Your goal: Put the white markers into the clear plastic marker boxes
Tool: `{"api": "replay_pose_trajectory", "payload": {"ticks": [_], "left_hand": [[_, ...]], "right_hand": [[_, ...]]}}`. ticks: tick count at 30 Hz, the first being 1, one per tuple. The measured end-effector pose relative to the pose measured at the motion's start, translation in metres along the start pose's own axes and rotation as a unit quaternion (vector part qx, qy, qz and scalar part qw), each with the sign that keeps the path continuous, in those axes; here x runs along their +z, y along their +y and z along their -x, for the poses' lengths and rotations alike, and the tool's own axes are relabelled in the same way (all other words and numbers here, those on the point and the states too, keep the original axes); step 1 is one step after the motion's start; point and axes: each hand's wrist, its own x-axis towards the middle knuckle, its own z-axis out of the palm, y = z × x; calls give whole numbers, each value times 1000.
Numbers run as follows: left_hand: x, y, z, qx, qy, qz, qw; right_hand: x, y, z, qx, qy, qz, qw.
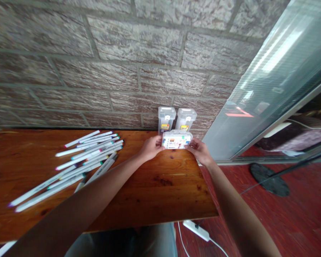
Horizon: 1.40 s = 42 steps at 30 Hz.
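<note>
A small clear plastic case [177, 140] with a printed label is held at both ends, near the table's back edge. My left hand [151, 147] grips its left end, fingers closed round the side. On its right end, my right hand [200, 150] pinches the corner. Just behind the case, two tall translucent containers [167, 115] with yellow labels stand side by side against the wall. Many white markers [88, 155] with coloured tips lie loosely on the left part of the wooden table [160, 192], partly behind my left forearm.
A brick wall [160, 80] rises along the table's back edge. To the right are a glass panel [246, 103], a red floor and a black round stand base [269, 179]. A white power strip [196, 230] with cables lies below the front edge.
</note>
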Motion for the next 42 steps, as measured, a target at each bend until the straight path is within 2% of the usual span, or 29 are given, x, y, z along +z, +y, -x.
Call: {"api": "replay_pose_trajectory", "payload": {"ticks": [8,15,18,22,26,28,30,33,35,37,39,42], "left_hand": [[-3,-6,1,-15,-4,-3,1000],[-23,-2,5,-25,18,-43,999],[-34,7,11,-26,27,-60,997],[-52,28,22,-18,27,-76,997],[-76,53,41,-6,-2,-94,996],[-90,64,52,-7,-23,-104,994],[-104,74,64,-12,-32,-115,993],[-123,84,82,-14,-32,-132,991],[-136,87,92,4,-25,-163,986],[-148,84,99,16,-33,-192,981],[-159,77,103,13,-37,-214,976],[-172,60,104,14,-36,-236,971]], "right_hand": [[-2,-2,2,5,5,-16,1000],[-8,-10,6,5,47,-16,999],[-16,-17,10,8,85,-12,996],[-27,-31,22,17,141,0,990],[-18,-53,40,23,140,29,989],[-1,-65,51,26,103,48,993],[27,-74,64,27,44,68,996],[85,-83,85,42,-88,101,990],[128,-86,94,43,-178,126,975],[169,-88,96,27,-242,154,958],[206,-90,89,-2,-269,189,944],[245,-89,68,-49,-252,236,937]]}}
